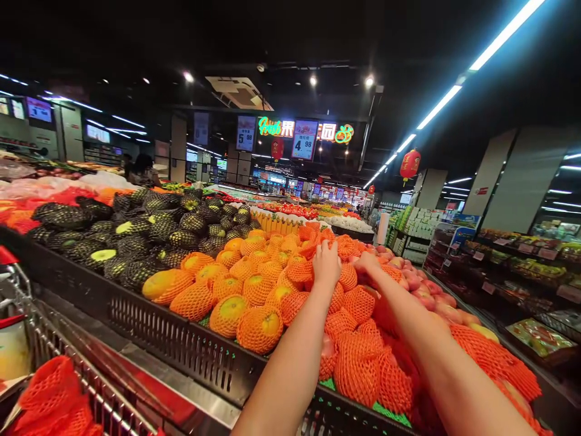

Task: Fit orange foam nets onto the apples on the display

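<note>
Both arms reach far over a fruit display. My left hand (325, 264) is at the heap of apples in red foam nets (358, 303), its fingers curled; what they grip is hidden behind the hand. Just right of it, my right hand (368, 265) points inward with fingers together among the same netted fruit, near bare reddish apples (417, 281). I cannot make out what is in it. Left of my hands lie yellow melons in orange foam nets (258, 289). Beyond them is a pile of dark-netted green melons (149, 233).
A black slotted rail (172, 330) edges the display. At the lower left stands a metal shopping cart (86, 369) with red netting (57, 393) inside. Packaged goods fill shelves (535, 266) on the right. Price signs (304, 140) hang above; a person (144, 171) is far left.
</note>
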